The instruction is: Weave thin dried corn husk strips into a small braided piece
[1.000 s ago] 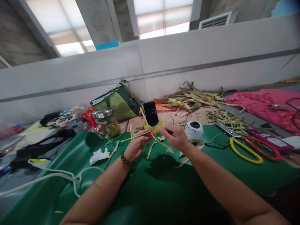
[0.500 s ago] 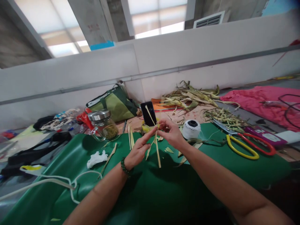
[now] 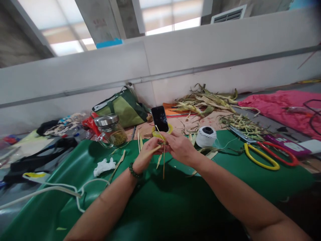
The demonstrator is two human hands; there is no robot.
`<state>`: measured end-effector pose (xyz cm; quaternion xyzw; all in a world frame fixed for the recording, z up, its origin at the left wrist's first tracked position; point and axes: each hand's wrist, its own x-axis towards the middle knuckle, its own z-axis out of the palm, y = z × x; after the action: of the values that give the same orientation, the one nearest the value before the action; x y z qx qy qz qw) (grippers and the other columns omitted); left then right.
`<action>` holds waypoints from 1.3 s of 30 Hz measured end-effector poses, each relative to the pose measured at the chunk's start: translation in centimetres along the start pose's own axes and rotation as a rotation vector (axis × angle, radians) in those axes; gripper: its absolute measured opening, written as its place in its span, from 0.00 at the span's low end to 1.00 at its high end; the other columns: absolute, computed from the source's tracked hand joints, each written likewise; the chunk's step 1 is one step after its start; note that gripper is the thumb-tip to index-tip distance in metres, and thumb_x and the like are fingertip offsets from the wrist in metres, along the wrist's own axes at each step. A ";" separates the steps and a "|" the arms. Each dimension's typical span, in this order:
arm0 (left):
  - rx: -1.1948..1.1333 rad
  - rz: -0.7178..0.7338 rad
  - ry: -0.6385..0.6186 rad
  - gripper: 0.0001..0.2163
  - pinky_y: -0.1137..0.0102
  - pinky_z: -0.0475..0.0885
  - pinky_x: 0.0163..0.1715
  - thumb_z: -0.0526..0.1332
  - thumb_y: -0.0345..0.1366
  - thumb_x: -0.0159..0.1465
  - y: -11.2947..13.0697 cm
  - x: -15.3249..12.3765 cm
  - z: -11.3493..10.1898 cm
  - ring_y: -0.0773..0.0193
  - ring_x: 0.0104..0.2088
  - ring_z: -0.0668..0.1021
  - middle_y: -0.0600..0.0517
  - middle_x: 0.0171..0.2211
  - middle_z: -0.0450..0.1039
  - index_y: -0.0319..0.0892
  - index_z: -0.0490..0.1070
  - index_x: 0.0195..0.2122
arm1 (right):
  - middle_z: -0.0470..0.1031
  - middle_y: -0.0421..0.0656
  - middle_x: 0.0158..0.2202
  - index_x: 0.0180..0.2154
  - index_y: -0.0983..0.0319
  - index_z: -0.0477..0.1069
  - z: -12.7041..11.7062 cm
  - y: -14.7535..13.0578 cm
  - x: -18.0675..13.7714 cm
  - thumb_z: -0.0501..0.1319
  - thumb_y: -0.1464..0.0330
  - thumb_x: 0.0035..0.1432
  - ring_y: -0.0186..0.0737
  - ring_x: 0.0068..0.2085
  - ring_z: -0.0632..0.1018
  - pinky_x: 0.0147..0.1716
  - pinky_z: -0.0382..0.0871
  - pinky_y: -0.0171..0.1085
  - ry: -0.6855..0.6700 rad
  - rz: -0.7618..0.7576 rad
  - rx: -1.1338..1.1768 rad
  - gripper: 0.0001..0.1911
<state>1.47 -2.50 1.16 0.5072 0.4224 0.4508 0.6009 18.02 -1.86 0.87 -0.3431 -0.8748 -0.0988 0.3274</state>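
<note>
Over a green mat (image 3: 163, 207) my left hand (image 3: 145, 154) and my right hand (image 3: 181, 147) meet, both pinched on thin pale leaf strips (image 3: 163, 160). One strip hangs straight down between the hands, another points up toward a black phone (image 3: 160, 118) propped on a yellow tape roll (image 3: 170, 128). My left wrist wears a dark green bead bracelet (image 3: 134, 171). Loose strip offcuts lie on the mat around the hands.
A white twine spool (image 3: 206, 136) stands right of my hands, with yellow and red handled scissors (image 3: 265, 157) beyond it. A lidded glass jar (image 3: 111, 130), a green bag (image 3: 122, 107), crumpled white paper (image 3: 103, 166) and a white cord (image 3: 50, 190) lie left. Dried leaves (image 3: 208, 102) pile at the back, by pink cloth (image 3: 281, 105).
My hands have drawn close together and the strips, held crossed and spread out a second ago, now hang nearly vertical between my fingers.
</note>
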 end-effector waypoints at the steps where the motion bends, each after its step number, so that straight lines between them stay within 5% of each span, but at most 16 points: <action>1: -0.026 -0.068 -0.004 0.27 0.68 0.72 0.32 0.62 0.62 0.48 0.1 0.0 -0.2 0.60 0.29 0.80 0.49 0.25 0.77 0.40 0.70 0.32 | 0.76 0.50 0.38 0.50 0.69 0.66 -0.1 -0.1 0.0 0.54 0.77 0.58 0.45 0.38 0.72 0.38 0.68 0.40 0.000 0.007 -0.026 0.17; 5: 0.071 -0.108 -0.009 0.24 0.71 0.70 0.30 0.69 0.55 0.45 0.4 0.2 -0.8 0.62 0.28 0.79 0.49 0.25 0.77 0.38 0.72 0.32 | 0.71 0.46 0.28 0.34 0.64 0.68 -0.2 -0.4 0.0 0.52 0.74 0.62 0.44 0.35 0.71 0.35 0.66 0.40 -0.019 -0.073 -0.121 0.07; 8: 0.122 -0.032 -0.060 0.21 0.72 0.70 0.32 0.75 0.41 0.40 0.5 0.0 -0.8 0.64 0.27 0.78 0.52 0.24 0.77 0.37 0.74 0.33 | 0.70 0.45 0.27 0.37 0.65 0.68 -0.2 -0.5 0.0 0.51 0.73 0.63 0.43 0.34 0.71 0.35 0.66 0.39 0.029 -0.099 -0.086 0.07; 12: 0.046 -0.008 -0.072 0.22 0.72 0.71 0.32 0.73 0.39 0.44 0.7 -0.3 -0.8 0.64 0.29 0.79 0.51 0.26 0.79 0.38 0.76 0.40 | 0.74 0.46 0.33 0.46 0.64 0.66 -0.9 -0.2 -0.1 0.53 0.74 0.60 0.42 0.37 0.72 0.36 0.68 0.38 0.221 -0.048 0.075 0.12; 16: -0.031 -0.018 0.017 0.18 0.74 0.70 0.31 0.74 0.38 0.44 0.8 -0.2 -1.0 0.64 0.29 0.80 0.49 0.28 0.80 0.37 0.75 0.35 | 0.73 0.43 0.25 0.28 0.61 0.68 -2.1 0.0 -0.4 0.57 0.70 0.58 0.40 0.32 0.71 0.35 0.65 0.38 0.430 0.057 0.160 0.06; 19: -0.060 -0.016 0.033 0.18 0.73 0.71 0.30 0.74 0.37 0.42 0.9 -0.2 -1.0 0.64 0.29 0.80 0.49 0.29 0.80 0.37 0.74 0.33 | 0.71 0.41 0.21 0.23 0.62 0.68 -2.2 -0.1 -0.6 0.60 0.64 0.58 0.36 0.26 0.70 0.29 0.61 0.35 0.241 0.183 0.262 0.13; 24: -0.030 0.014 0.036 0.18 0.74 0.70 0.29 0.75 0.36 0.41 1.0 -0.4 -0.8 0.65 0.30 0.79 0.51 0.30 0.80 0.39 0.74 0.32 | 0.74 0.39 0.22 0.29 0.63 0.75 -1.0 -0.7 -0.4 0.59 0.66 0.59 0.31 0.23 0.70 0.25 0.55 0.31 -0.153 0.390 0.466 0.09; 31: 0.175 -0.013 0.040 0.14 0.71 0.73 0.30 0.74 0.40 0.42 1.3 -0.4 -0.9 0.65 0.25 0.77 0.51 0.23 0.77 0.37 0.76 0.25 | 0.71 0.40 0.20 0.24 0.64 0.73 -1.0 -1.2 -0.4 0.58 0.69 0.58 0.30 0.23 0.67 0.24 0.52 0.31 -0.221 0.354 0.409 0.11; 39: 0.194 -0.108 0.007 0.21 0.72 0.73 0.28 0.73 0.50 0.41 2.4 -0.5 -1.9 0.64 0.24 0.78 0.49 0.23 0.78 0.36 0.77 0.27 | 0.71 0.38 0.16 0.21 0.64 0.70 -1.7 0.1 -0.4 0.59 0.68 0.58 0.28 0.19 0.67 0.22 0.55 0.29 -0.293 0.411 0.640 0.14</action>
<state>-0.72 -2.40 3.28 0.5379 0.4927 0.3768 0.5709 19.14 -2.68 1.90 -0.4019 -0.8121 0.2958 0.3023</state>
